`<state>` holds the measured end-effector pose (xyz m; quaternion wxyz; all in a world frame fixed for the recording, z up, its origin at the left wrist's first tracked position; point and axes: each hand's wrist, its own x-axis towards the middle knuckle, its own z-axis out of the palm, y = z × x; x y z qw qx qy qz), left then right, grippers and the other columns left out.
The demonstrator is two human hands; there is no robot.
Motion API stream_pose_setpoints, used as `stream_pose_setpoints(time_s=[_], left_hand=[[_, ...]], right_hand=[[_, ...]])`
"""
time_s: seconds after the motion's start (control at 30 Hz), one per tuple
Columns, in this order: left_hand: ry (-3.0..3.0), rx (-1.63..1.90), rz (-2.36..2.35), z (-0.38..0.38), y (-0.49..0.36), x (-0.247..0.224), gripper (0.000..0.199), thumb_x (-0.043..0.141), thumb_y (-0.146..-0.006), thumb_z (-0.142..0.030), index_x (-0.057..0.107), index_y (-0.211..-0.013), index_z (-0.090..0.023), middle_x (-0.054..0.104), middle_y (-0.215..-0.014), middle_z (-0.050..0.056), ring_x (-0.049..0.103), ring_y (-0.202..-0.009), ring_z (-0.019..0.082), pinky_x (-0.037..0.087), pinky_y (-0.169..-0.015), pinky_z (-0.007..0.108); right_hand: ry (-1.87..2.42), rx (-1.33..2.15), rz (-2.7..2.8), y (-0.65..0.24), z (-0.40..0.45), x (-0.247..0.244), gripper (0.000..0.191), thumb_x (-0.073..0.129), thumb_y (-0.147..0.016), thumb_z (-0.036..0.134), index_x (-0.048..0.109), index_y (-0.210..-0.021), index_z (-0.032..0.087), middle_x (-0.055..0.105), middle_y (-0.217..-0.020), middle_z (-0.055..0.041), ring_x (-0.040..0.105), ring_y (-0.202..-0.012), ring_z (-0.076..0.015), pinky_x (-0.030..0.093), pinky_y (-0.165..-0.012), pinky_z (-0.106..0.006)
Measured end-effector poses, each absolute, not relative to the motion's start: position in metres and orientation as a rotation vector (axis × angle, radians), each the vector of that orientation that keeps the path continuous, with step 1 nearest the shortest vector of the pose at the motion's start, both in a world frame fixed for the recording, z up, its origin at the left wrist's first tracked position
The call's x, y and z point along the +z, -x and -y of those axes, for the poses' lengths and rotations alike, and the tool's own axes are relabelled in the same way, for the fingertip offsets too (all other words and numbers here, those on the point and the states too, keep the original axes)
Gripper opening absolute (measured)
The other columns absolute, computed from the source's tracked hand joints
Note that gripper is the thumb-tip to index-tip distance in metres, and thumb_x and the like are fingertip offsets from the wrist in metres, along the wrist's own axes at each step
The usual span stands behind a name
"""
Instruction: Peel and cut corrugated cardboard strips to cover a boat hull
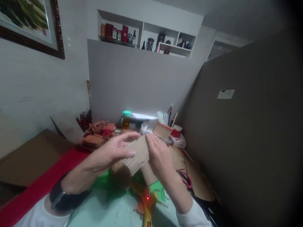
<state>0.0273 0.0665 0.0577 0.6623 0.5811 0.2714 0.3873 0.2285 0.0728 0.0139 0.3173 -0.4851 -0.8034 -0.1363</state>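
Observation:
A ridged piece of corrugated cardboard [137, 154] is held up over the middle of the table. My left hand [115, 148] grips its left side, thumb across the ridged face and fingers along the upper edge. On the right edge, my right hand [159, 154] is closed around it, its fingertips near the top corner. Below the cardboard, a brown rounded object [121, 175] is partly hidden, and a plain cardboard piece [149, 173] shows between the hands. Closer to me lies a yellow-orange tool with a red light, which looks like a hot glue gun [148, 214].
Brown cardboard models [94, 138] stand at the back left. A jar with a green lid [126, 118], a cardboard box [163, 130] with brushes and a red-and-white cup [176, 130] are behind. Red-handled scissors [186, 179] and flat cardboard sheets [199, 179] lie right. Grey panels [142, 82] enclose the table.

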Motion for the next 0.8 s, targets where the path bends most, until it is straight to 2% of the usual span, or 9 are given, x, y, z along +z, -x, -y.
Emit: stream_pose_setpoints(time_s=[0.13,0.2,0.3,0.37,0.43,0.5,0.6,0.7,0.8], left_hand=[[-1.3,0.906,-0.632,-0.063,-0.028,0.062,0.039,0.077,-0.074,-0.016,0.068,-0.113,-0.019,0.072,-0.113,0.008,0.065,-0.101,0.02,0.048,-0.088,0.03],[-1.278,0.944,-0.628,-0.059,-0.027,0.067,0.03,0.072,-0.081,-0.032,0.071,-0.108,-0.019,0.07,-0.115,0.008,0.065,-0.098,0.022,0.051,-0.082,0.033],[-1.239,1.053,-0.621,-0.057,-0.023,0.073,0.042,0.063,-0.08,-0.057,0.071,-0.099,-0.02,0.072,-0.097,0.008,0.067,-0.084,0.024,0.055,-0.072,0.037],[-1.234,1.156,-0.657,-0.058,-0.02,0.073,0.035,0.07,-0.077,-0.052,0.071,-0.092,-0.02,0.07,-0.082,0.003,0.064,-0.075,0.018,0.053,-0.068,0.029],[-1.248,1.215,-0.706,-0.06,-0.02,0.07,0.024,0.076,-0.076,-0.039,0.07,-0.089,-0.019,0.068,-0.077,-0.001,0.063,-0.073,0.014,0.05,-0.068,0.023],[-1.269,1.201,-0.747,-0.06,-0.023,0.065,0.02,0.079,-0.075,-0.032,0.071,-0.086,-0.017,0.07,-0.075,0.0,0.065,-0.073,0.016,0.051,-0.069,0.025],[-1.278,1.161,-0.795,-0.059,-0.031,0.058,0.025,0.079,-0.075,-0.033,0.072,-0.089,-0.013,0.075,-0.076,0.005,0.07,-0.074,0.022,0.055,-0.069,0.032],[-1.273,1.187,-0.836,-0.058,-0.036,0.054,0.036,0.076,-0.077,-0.034,0.069,-0.104,-0.011,0.078,-0.085,0.01,0.072,-0.08,0.025,0.057,-0.072,0.036],[-1.299,1.249,-0.867,-0.059,-0.039,0.05,0.04,0.071,-0.081,-0.035,0.064,-0.111,-0.009,0.078,-0.093,0.013,0.074,-0.083,0.027,0.059,-0.074,0.038]], right_hand=[[1.296,-0.109,2.094,-0.227,-0.069,0.021,0.048,0.044,-0.088,0.004,0.053,-0.135,0.005,0.057,-0.137,-0.0242,0.052,-0.126,-0.037,0.038,-0.104,-0.052],[1.291,0.064,2.085,-0.227,-0.065,0.025,0.042,0.043,-0.086,0.002,0.061,-0.124,0.009,0.068,-0.12,-0.019,0.061,-0.109,-0.0347,0.045,-0.092,-0.047],[1.216,0.405,2.103,-0.226,-0.06,0.03,0.024,0.045,-0.091,0.012,0.069,-0.094,0.013,0.071,-0.084,-0.0065,0.066,-0.08,-0.0245,0.049,-0.07,-0.032],[1.132,0.656,2.105,-0.226,-0.056,0.033,0.026,0.048,-0.096,0.027,0.068,-0.085,0.014,0.068,-0.075,-0.0028,0.063,-0.071,-0.0197,0.047,-0.06,-0.026],[1.051,0.891,2.088,-0.224,-0.052,0.036,0.031,0.05,-0.096,0.039,0.069,-0.087,0.015,0.068,-0.079,-0.0029,0.063,-0.072,-0.0183,0.05,-0.059,-0.025],[0.982,1.087,2.066,-0.222,-0.047,0.038,0.028,0.055,-0.094,0.041,0.07,-0.093,0.017,0.07,-0.084,-0.0033,0.064,-0.075,-0.0181,0.053,-0.064,-0.027],[0.929,1.26,2.026,-0.219,-0.043,0.04,0.024,0.062,-0.089,0.04,0.072,-0.093,0.018,0.071,-0.085,-0.0036,0.065,-0.077,-0.019,0.055,-0.068,-0.03],[0.92,1.284,1.959,-0.216,-0.042,0.042,0.026,0.063,-0.088,0.042,0.071,-0.09,0.017,0.069,-0.082,-0.0036,0.064,-0.076,-0.0191,0.053,-0.069,-0.031],[0.922,1.229,1.869,-0.214,-0.044,0.043,0.024,0.063,-0.087,0.04,0.067,-0.088,0.017,0.065,-0.078,-0.0008,0.061,-0.073,-0.0162,0.049,-0.068,-0.027]])
